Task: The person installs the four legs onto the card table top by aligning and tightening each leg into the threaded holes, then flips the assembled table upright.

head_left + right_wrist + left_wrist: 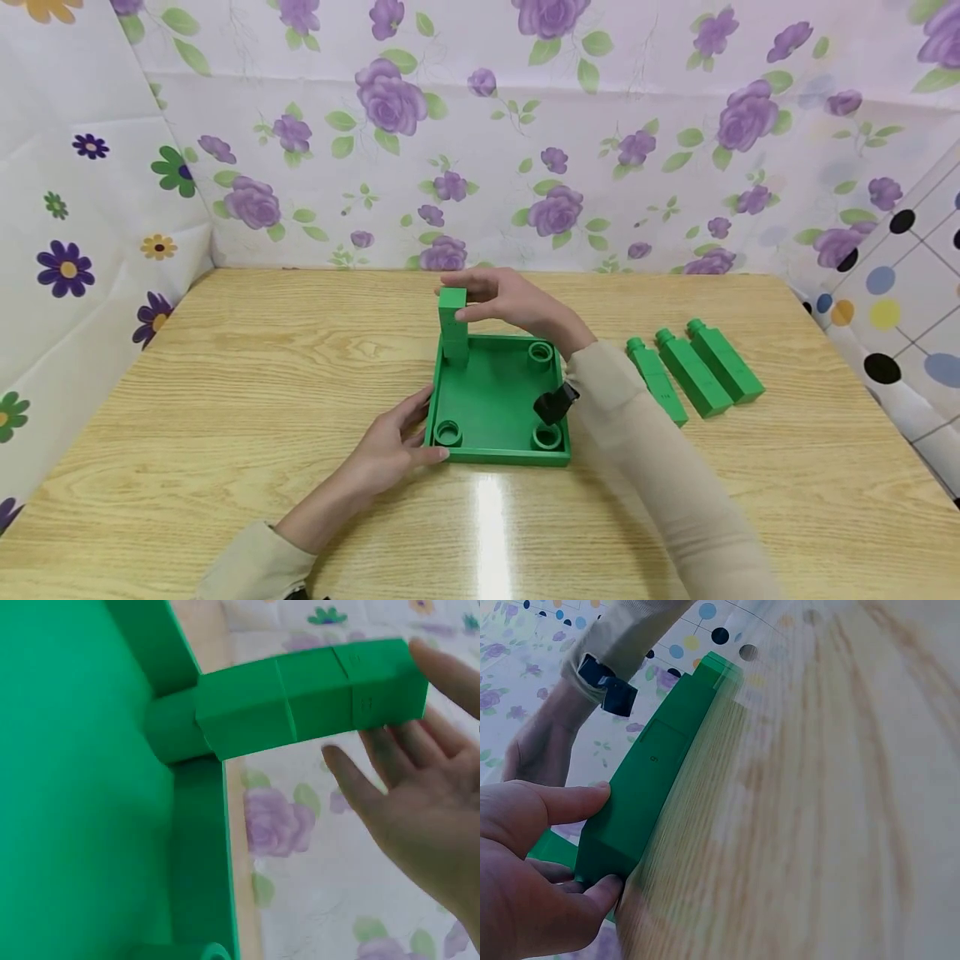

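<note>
A green square tabletop (487,392) with a raised rim and round corner sockets lies on the wooden table. One green square leg (453,321) stands upright in its far left socket. My left hand (390,446) grips the tabletop's near left corner, thumb on the front wall and fingers along the left side. My right hand (517,302) is at the top of the standing leg. In the right wrist view, the fingers (442,739) lie extended along the leg's far side and end, and the thumb is spread apart from it.
Three more green legs (693,375) with threaded ends lie side by side on the wooden table (225,375), right of the tabletop. Sockets show at the tabletop's other corners. A flowered cloth wall (480,167) rises behind the table, with patterned cloths at both sides.
</note>
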Demonstrator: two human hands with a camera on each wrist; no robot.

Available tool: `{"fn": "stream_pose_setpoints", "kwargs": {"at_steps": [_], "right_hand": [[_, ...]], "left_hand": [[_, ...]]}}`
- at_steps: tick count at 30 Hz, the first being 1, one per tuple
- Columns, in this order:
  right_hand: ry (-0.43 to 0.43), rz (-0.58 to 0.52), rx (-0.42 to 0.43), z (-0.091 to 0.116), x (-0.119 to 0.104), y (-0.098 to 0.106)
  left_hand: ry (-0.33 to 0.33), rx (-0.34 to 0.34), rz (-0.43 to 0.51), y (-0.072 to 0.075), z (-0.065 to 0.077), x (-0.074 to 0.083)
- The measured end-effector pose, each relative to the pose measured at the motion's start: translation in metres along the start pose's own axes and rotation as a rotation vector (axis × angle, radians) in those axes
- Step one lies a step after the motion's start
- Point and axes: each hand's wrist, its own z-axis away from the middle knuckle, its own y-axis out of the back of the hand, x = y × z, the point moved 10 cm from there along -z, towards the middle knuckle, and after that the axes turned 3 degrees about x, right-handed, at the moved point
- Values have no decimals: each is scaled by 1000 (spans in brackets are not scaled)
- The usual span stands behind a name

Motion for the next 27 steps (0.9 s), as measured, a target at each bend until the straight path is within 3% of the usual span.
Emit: {"fn": "stream_pose_setpoints", "kwargs": {"at_steps": [4, 16, 27], "right_hand": [[11, -89, -54, -3, 3, -5], [4, 35, 27, -7, 8, 0], [-8, 38, 78, -8, 13, 2]], "left_hand": [[2, -6, -5, -1, 0, -2], [-4, -2, 0, 0, 0, 0], [18, 19, -13, 1, -2, -5]]}}
